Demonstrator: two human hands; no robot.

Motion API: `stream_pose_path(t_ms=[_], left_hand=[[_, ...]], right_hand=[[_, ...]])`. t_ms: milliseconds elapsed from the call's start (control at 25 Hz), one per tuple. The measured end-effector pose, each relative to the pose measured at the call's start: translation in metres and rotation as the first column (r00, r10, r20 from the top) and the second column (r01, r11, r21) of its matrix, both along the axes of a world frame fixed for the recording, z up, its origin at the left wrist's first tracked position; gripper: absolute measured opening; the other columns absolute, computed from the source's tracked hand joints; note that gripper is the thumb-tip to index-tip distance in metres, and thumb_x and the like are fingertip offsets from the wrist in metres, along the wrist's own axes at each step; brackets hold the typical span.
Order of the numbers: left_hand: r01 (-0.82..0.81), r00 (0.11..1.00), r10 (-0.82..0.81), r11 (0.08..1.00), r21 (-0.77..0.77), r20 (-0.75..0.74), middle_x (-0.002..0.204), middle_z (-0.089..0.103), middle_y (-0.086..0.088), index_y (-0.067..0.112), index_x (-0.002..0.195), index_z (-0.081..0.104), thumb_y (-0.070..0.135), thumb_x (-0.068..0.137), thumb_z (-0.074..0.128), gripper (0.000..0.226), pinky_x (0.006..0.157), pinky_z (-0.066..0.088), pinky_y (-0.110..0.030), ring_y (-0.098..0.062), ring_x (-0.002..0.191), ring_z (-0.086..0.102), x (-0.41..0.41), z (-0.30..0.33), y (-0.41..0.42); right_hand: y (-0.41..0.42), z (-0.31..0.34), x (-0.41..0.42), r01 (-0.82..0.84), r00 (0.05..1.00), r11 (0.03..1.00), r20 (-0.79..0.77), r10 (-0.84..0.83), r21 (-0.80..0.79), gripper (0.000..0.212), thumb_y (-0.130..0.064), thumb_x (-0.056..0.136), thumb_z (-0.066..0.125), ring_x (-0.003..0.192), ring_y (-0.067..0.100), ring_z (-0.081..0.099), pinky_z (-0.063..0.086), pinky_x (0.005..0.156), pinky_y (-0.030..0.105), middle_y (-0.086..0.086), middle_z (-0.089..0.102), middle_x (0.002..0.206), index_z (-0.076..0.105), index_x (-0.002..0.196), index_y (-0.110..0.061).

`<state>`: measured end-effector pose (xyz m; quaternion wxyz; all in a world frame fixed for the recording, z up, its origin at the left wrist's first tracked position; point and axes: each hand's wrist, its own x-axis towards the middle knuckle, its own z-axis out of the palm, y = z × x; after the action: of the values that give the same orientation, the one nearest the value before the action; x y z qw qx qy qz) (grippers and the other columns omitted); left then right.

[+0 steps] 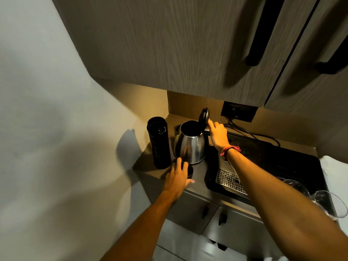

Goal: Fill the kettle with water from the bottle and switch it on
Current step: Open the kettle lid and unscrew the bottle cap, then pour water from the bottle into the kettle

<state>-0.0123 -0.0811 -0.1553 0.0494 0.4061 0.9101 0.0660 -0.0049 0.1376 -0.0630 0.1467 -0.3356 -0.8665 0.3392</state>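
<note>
We see two bare forearms with no sleeves reaching in from the bottom edge. The right hand (218,134) has a band (228,150) around its wrist, red and pinkish threads, perhaps with a darker cord among them; motion blur hides detail. The left hand (178,178) wears nothing.

A single wide-angle view from the person's head looks forward and steeply down at a corner tabletop (197,178) from above arm's reach. Both forearms enter from the bottom edge. The overhead cabinet (178,44) fills the top, bowed by the lens; the wall (47,110) takes the left.
</note>
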Motion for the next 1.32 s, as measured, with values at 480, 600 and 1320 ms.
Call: stream_pose_path(t_ms=[480, 600, 1320], left_hand=[[-0.264, 0.944, 0.318, 0.565, 0.782, 0.089, 0.145, 0.046, -0.01, 0.011, 0.144, 0.039, 0.062, 0.067, 0.083, 0.102, 0.105, 0.042, -0.034, -0.025, 0.132, 0.046, -0.09, 0.104, -0.046], [-0.579, 0.791, 0.113, 0.456, 0.675, 0.602, 0.145, 0.052, -0.006, 0.018, 0.147, 0.037, 0.038, 0.059, 0.096, 0.109, 0.106, 0.045, -0.032, -0.025, 0.134, 0.05, -0.09, 0.096, -0.034], [-0.291, 0.955, 0.291, 0.893, 0.345, 0.051, 0.11, 0.067, -0.012, 0.009, 0.117, 0.053, 0.041, 0.066, 0.085, 0.068, 0.083, 0.057, -0.042, -0.031, 0.099, 0.066, -0.08, 0.114, -0.016]], right_hand=[[0.0, -0.001, 0.0, -0.136, 0.991, 0.985, 0.025, 0.134, 0.108, 0.049, -0.016, 0.103, 0.034, 0.151, 0.033, 0.017, 0.009, 0.126, 0.042, 0.018, 0.027, 0.161, 0.033, 0.15, 0.001], [0.0, -0.003, 0.005, -0.229, 0.972, 0.946, 0.111, 0.208, 0.23, 0.053, -0.011, 0.104, 0.034, 0.154, 0.034, 0.005, 0.0, 0.125, 0.053, 0.014, 0.018, 0.164, 0.022, 0.155, -0.005], [-0.005, 0.006, 0.011, -0.122, 0.962, 0.991, 0.253, 0.104, 0.058, 0.059, -0.04, 0.103, 0.023, 0.151, 0.041, -0.011, 0.002, 0.119, 0.064, 0.009, -0.005, 0.167, 0.009, 0.158, -0.023]])
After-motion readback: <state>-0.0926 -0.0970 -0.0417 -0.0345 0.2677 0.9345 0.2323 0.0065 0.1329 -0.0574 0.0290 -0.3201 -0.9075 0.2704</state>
